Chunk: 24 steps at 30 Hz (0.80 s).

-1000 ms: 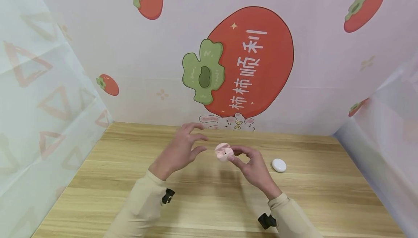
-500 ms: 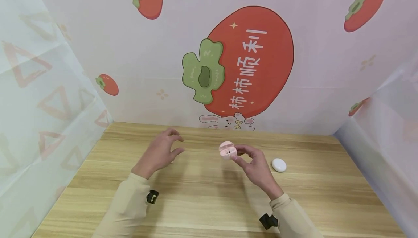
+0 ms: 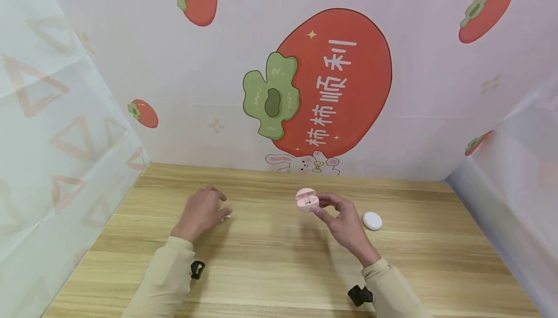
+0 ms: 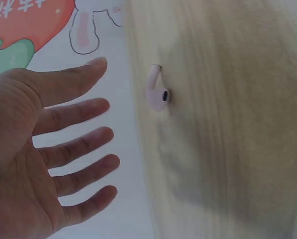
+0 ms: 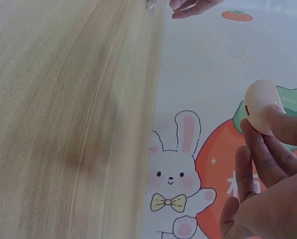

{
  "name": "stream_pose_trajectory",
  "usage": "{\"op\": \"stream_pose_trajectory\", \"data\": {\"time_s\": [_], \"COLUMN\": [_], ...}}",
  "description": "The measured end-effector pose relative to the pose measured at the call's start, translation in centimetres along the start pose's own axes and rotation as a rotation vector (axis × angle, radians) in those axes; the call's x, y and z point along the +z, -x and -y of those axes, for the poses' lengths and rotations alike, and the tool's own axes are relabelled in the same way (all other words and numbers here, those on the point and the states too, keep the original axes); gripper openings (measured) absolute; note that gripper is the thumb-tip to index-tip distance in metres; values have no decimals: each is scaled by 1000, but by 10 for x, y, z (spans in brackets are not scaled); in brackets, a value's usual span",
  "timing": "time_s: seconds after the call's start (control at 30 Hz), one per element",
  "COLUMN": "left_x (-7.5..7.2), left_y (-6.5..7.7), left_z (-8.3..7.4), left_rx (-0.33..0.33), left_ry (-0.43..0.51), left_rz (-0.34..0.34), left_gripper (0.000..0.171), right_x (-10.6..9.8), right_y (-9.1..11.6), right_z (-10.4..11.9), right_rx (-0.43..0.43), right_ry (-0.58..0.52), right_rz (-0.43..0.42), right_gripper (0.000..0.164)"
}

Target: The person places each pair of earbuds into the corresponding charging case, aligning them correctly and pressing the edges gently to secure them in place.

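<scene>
My right hand (image 3: 346, 226) holds a pink earbud case (image 3: 307, 204) raised above the table, its lid up. A small dark spot shows inside the case; I cannot tell what it belongs to. In the right wrist view, thumb and fingertips pinch the rounded case (image 5: 262, 107) from its side. Over the left part of the table, my left hand (image 3: 199, 216) has its fingers spread and loosely bent, holding nothing. Just beyond those fingertips, in the left wrist view, a pale pink earbud (image 4: 157, 95) lies on the wood. The thumb partly covers it in the head view.
A white rounded case (image 3: 372, 220) lies on the wooden table (image 3: 270, 269), right of my right hand. Behind the table rises a wall sheet (image 3: 418, 114) printed with persimmons and a rabbit. More sheeting closes off the left and right sides.
My left hand has moved left and down, away from the case, to beside the earbud on the table. My right hand has shifted slightly right with the case, still with its lid up.
</scene>
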<state>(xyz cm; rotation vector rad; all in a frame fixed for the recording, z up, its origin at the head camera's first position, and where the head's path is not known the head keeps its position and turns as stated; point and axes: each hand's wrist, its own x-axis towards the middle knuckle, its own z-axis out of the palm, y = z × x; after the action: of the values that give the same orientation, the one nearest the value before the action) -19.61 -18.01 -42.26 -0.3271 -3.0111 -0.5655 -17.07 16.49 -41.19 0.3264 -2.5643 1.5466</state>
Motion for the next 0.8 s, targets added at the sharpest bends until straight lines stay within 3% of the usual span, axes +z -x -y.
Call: {"op": "stream_pose_trajectory", "data": {"time_s": [0.27, 0.8], "left_x": [8, 17], "left_y": [4, 6], "left_z": [7, 11], "left_rx": [-90, -96], "left_ry": [-28, 7], "left_rz": [41, 49], "left_gripper": [37, 16], "right_x": [-1, -1], "right_y": [0, 0], "right_z": [0, 0], "right_rx": [11, -4], "right_ry": [6, 21], "right_rz": [-7, -4], "right_gripper": [26, 25]}}
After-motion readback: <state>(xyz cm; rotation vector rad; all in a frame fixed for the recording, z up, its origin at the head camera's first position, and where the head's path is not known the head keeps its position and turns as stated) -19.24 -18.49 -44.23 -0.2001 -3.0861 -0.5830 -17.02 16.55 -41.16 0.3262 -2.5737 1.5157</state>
